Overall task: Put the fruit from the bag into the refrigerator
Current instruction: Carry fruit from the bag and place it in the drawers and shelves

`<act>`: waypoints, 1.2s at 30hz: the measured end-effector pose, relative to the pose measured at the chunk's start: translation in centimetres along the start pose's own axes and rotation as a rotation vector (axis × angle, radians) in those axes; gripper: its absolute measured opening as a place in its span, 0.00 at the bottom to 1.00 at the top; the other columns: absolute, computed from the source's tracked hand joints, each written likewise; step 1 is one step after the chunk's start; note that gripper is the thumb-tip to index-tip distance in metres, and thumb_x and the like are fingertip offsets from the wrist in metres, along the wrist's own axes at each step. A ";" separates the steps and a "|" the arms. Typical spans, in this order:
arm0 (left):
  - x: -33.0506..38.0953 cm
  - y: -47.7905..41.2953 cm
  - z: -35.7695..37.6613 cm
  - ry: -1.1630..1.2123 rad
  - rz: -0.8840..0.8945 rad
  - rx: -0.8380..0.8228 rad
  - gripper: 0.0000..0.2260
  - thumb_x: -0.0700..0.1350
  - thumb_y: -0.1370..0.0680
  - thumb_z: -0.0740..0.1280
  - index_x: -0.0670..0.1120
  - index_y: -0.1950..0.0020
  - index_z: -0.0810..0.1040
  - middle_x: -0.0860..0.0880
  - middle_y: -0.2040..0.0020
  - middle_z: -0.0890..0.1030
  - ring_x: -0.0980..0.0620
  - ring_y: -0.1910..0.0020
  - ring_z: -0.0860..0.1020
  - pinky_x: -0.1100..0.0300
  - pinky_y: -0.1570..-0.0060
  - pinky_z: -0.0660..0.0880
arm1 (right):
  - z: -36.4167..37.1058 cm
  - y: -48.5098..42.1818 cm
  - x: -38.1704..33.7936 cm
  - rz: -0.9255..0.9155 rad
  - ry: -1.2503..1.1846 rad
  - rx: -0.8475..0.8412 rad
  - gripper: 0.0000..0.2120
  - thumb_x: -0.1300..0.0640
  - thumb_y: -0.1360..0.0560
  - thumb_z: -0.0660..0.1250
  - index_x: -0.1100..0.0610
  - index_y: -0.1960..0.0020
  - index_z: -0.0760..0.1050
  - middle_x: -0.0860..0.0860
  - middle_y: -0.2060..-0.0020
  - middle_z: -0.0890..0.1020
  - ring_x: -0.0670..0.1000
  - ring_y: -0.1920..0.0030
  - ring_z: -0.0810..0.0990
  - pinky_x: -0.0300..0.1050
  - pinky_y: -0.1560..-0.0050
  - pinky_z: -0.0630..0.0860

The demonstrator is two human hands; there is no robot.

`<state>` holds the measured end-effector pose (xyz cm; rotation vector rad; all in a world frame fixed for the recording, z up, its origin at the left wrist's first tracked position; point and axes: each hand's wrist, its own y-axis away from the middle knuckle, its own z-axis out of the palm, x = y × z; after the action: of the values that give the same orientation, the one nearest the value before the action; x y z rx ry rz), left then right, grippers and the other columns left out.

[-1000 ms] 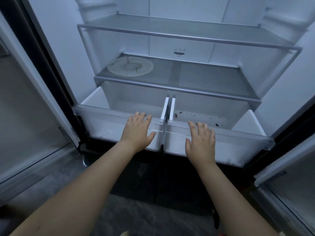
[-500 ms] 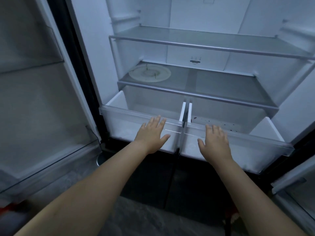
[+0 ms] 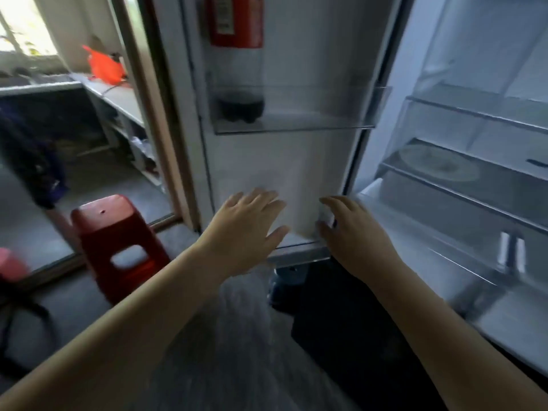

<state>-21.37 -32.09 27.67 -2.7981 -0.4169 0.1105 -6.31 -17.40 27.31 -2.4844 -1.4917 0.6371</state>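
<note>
Both hands, left hand (image 3: pixel 247 225) and right hand (image 3: pixel 354 232), are off the drawers (image 3: pixel 462 280), spread wide and empty; view has swung left. No fruit loaded yet.

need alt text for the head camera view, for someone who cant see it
Two bare, empty hands, the left hand and right hand, reach forward with fingers spread in front of an open refrigerator door. A dark soda bottle stands in the door's bin, and bare refrigerator shelves show at right. A red stool stands on the floor at left; the picture is motion-blurred.
</note>
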 end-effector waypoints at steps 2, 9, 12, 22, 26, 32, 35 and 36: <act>-3.7 3.8 -2.1 -0.012 -0.105 0.020 0.26 0.60 0.23 0.49 0.48 0.33 0.73 0.49 0.33 0.74 0.49 0.32 0.69 0.47 0.34 0.67 | 1.2 -1.6 -5.2 -0.142 -0.046 -0.030 0.23 0.48 0.22 0.60 0.55 0.29 0.65 0.51 0.32 0.70 0.53 0.32 0.67 0.46 0.35 0.65; -14.3 18.3 -5.8 -0.078 -0.512 0.075 0.24 0.59 0.25 0.53 0.48 0.37 0.75 0.48 0.37 0.76 0.46 0.36 0.73 0.45 0.37 0.69 | 6.4 -4.6 -22.2 -0.495 -0.209 -0.132 0.23 0.50 0.25 0.64 0.56 0.32 0.69 0.52 0.41 0.77 0.53 0.43 0.76 0.44 0.45 0.74; -17.6 23.8 -7.0 -0.126 -0.670 0.041 0.27 0.60 0.26 0.51 0.47 0.35 0.73 0.47 0.34 0.74 0.45 0.33 0.71 0.43 0.36 0.67 | 8.9 -5.0 -28.7 -0.624 -0.262 -0.174 0.24 0.51 0.25 0.66 0.57 0.31 0.68 0.54 0.38 0.75 0.53 0.38 0.74 0.44 0.41 0.72; -24.1 36.2 -6.8 -0.173 -1.105 0.091 0.29 0.59 0.27 0.54 0.44 0.33 0.73 0.45 0.33 0.74 0.46 0.33 0.71 0.50 0.39 0.69 | 17.6 -6.2 -44.1 -0.970 -0.354 -0.310 0.23 0.52 0.24 0.64 0.57 0.31 0.68 0.55 0.35 0.74 0.56 0.35 0.72 0.46 0.38 0.68; -26.2 39.3 -5.9 -0.204 -1.256 0.053 0.28 0.58 0.26 0.52 0.45 0.31 0.70 0.47 0.31 0.71 0.48 0.31 0.68 0.51 0.36 0.67 | 21.3 -7.7 -48.5 -1.103 -0.390 -0.378 0.23 0.52 0.23 0.63 0.56 0.30 0.67 0.54 0.35 0.74 0.56 0.36 0.72 0.49 0.38 0.71; -30.0 41.2 -5.1 -0.194 -1.424 0.035 0.24 0.55 0.20 0.57 0.49 0.26 0.62 0.50 0.26 0.64 0.52 0.27 0.60 0.55 0.31 0.59 | 24.8 -11.0 -54.1 -1.252 -0.438 -0.443 0.23 0.50 0.23 0.62 0.56 0.29 0.66 0.52 0.34 0.73 0.55 0.35 0.71 0.49 0.39 0.72; -31.3 42.3 -4.2 -0.198 -1.512 0.057 0.24 0.54 0.20 0.58 0.48 0.26 0.62 0.50 0.26 0.64 0.52 0.27 0.60 0.55 0.31 0.58 | 27.2 -12.1 -57.0 -1.303 -0.465 -0.487 0.23 0.51 0.23 0.62 0.56 0.30 0.66 0.52 0.35 0.73 0.55 0.36 0.72 0.49 0.40 0.72; -31.5 42.9 -3.9 -0.204 -1.538 0.060 0.24 0.54 0.20 0.58 0.48 0.26 0.62 0.50 0.27 0.64 0.52 0.27 0.61 0.55 0.30 0.58 | 28.1 -12.1 -58.0 -1.326 -0.461 -0.505 0.23 0.51 0.23 0.62 0.55 0.29 0.66 0.52 0.34 0.72 0.55 0.35 0.71 0.49 0.40 0.72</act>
<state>-39.29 -81.61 18.92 -1.6889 -2.2837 0.0402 -52.04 -64.11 22.22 -0.9620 -3.1600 0.5542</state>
